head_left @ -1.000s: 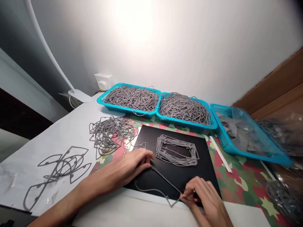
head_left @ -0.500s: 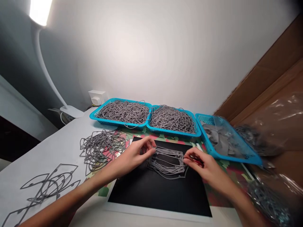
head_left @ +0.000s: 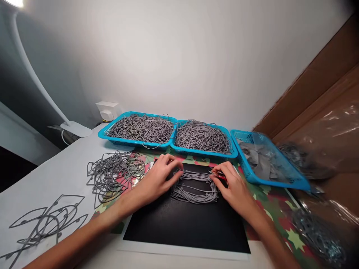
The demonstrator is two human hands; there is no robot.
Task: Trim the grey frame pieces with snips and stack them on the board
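A loose stack of thin grey rubber gaskets [head_left: 193, 197], shaped like rectangular frames, lies on a black sheet [head_left: 185, 228]. My left hand [head_left: 161, 175] is at the stack's left end, thumb and fingers curled around the gaskets' edge. At the opposite end, my right hand [head_left: 231, 185] has its fingers closed around a small red-handled tool [head_left: 221, 175] with a pointed metal tip. Its thumb and fingertips are beside the gaskets' upper right corner; whether they pinch any gasket I cannot tell.
Two blue baskets [head_left: 137, 142] heaped with grey gaskets stand behind. A third blue basket [head_left: 283, 182] holds grey scraps. Left are a tangled gasket pile [head_left: 114, 173] and several loose gaskets [head_left: 47, 220]. A lamp [head_left: 33, 74], cardboard [head_left: 316, 82] and plastic bags [head_left: 319, 235] flank the table.
The gaskets now sit in a neater stack; the strand that hung out at the lower right is drawn in. My right hand has moved slightly up and left. The camera view has shifted.
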